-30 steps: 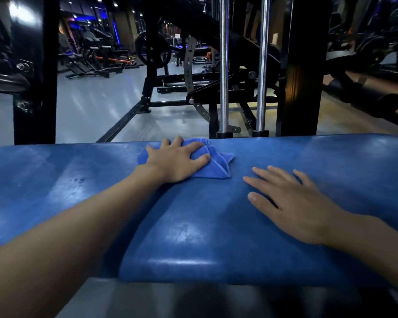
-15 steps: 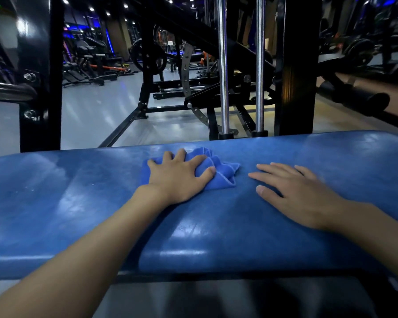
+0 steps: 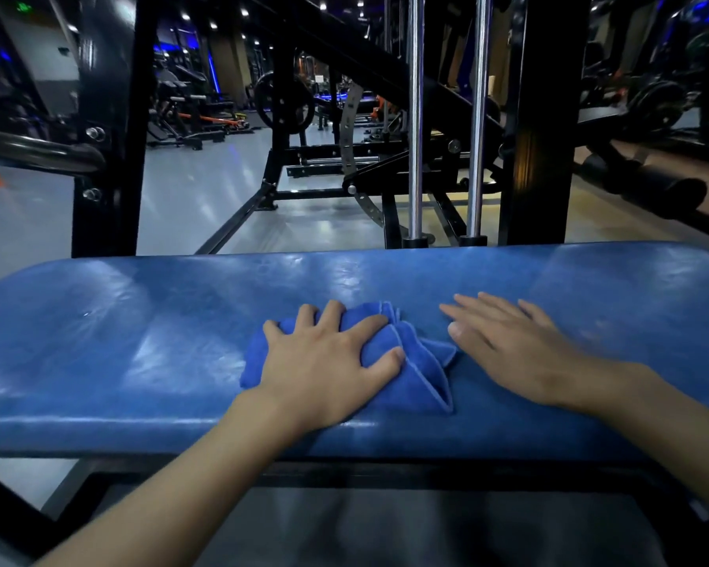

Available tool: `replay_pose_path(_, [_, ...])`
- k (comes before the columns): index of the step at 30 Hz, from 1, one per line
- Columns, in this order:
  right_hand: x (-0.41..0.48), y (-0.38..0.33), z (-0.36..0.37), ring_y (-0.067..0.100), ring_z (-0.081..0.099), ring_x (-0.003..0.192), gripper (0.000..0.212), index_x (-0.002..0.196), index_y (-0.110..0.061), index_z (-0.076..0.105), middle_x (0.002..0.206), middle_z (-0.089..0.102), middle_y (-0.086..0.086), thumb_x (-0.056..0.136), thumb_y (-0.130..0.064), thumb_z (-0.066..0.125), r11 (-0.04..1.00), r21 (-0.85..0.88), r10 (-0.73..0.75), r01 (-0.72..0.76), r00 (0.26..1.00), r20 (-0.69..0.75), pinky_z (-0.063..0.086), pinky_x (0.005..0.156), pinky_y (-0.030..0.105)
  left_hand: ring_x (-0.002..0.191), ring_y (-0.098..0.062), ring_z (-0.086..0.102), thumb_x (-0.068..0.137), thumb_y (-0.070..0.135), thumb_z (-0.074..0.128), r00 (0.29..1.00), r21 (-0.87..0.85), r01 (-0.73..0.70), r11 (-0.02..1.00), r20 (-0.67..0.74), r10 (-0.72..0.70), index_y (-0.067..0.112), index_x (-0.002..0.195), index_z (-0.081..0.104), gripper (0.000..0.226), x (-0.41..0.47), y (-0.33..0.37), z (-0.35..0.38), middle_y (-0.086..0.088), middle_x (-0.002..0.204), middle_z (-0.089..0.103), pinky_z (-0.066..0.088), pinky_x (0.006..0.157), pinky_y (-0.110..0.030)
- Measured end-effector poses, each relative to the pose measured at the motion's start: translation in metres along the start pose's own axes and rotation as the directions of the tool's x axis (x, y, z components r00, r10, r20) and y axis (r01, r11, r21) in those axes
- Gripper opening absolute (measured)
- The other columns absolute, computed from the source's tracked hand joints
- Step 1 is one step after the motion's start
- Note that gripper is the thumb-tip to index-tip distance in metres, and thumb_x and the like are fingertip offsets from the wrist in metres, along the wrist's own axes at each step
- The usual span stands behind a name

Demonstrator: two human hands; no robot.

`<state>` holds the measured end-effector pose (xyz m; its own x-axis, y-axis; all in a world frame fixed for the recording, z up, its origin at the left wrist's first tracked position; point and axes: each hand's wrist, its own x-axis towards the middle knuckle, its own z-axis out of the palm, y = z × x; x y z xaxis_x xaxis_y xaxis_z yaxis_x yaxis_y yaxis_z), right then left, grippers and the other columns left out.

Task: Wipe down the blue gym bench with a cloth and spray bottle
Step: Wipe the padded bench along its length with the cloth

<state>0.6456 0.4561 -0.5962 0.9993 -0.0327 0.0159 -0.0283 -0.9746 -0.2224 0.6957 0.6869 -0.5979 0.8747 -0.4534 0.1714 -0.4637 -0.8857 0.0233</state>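
Note:
The blue gym bench (image 3: pixel 140 362) runs left to right across the view, its padded top glossy. A crumpled blue cloth (image 3: pixel 422 374) lies on the pad near the middle, towards the near edge. My left hand (image 3: pixel 328 366) lies on top of the cloth, with the fingers curved over the bunched fabric and the thumb dug into a fold. My right hand (image 3: pixel 512 349) rests flat on the pad just right of the cloth, with straight fingers and nothing in it. No spray bottle is in view.
Behind the bench stand black uprights (image 3: pixel 541 116) and two chrome guide rods (image 3: pixel 416 116) of a weight machine. A black rounded bar (image 3: pixel 37 153) juts in at the left. Grey floor and more gym machines lie beyond. The bench's black frame (image 3: pixel 385 472) runs below the pad.
My left hand has dragged the cloth from the bench's far side towards the near edge. My right hand stayed flat on the pad beside it.

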Motion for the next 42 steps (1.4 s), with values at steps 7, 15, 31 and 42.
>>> replay_pose_path(7, [0.005, 0.005, 0.01, 0.003, -0.006, 0.149, 0.1, 0.151, -0.047, 0.014, 0.162, 0.002, -0.022, 0.065, -0.081, -0.025, 0.997, -0.075, -0.03, 0.03, 1.0, 0.006, -0.001, 0.121, 0.046, 0.133, -0.031, 0.034, 0.085, 0.078, 0.017, 0.991, -0.016, 0.051, 0.999, 0.122, -0.049, 0.059, 0.136, 0.032, 0.056, 0.112, -0.03, 0.014, 0.0, 0.139, 0.039, 0.025, 0.102, -0.065])
replay_pose_path(15, [0.008, 0.003, 0.007, 0.003, -0.008, 0.148, 0.092, 0.15, -0.048, 0.011, 0.161, 0.0, -0.023, 0.07, -0.082, -0.017, 0.995, -0.094, -0.022, 0.024, 0.999, 0.03, -0.001, 0.121, 0.044, 0.136, -0.031, 0.03, 0.087, 0.076, 0.016, 0.98, -0.021, 0.103, 0.995, 0.171, -0.098, 0.055, 0.138, 0.035, 0.058, 0.181, -0.038, 0.019, -0.002, 0.142, 0.038, 0.022, 0.101, -0.066])
replay_pose_path(31, [0.022, -0.017, -0.002, 0.003, 0.004, 0.148, 0.062, 0.15, -0.043, 0.026, 0.16, 0.016, -0.02, 0.094, -0.06, 0.006, 0.996, 0.087, 0.003, 0.001, 0.999, -0.045, -0.003, 0.12, 0.048, 0.124, -0.02, 0.038, 0.076, 0.077, -0.003, 1.0, 0.071, -0.02, 0.997, -0.015, 0.021, 0.057, 0.139, 0.023, 0.071, -0.032, -0.014, -0.005, 0.014, 0.132, 0.039, 0.029, 0.101, -0.049])
replay_pose_path(42, [0.028, -0.025, 0.012, 0.007, -0.005, 0.15, 0.07, 0.151, -0.041, 0.019, 0.163, 0.004, -0.019, 0.089, -0.061, -0.006, 1.0, -0.007, -0.022, 0.022, 0.999, 0.042, -0.003, 0.12, 0.052, 0.131, -0.028, 0.036, 0.079, 0.08, 0.009, 0.995, -0.012, 0.057, 0.998, 0.088, -0.056, 0.061, 0.133, 0.033, 0.062, 0.09, -0.05, 0.012, 0.003, 0.134, 0.041, 0.027, 0.102, -0.061])
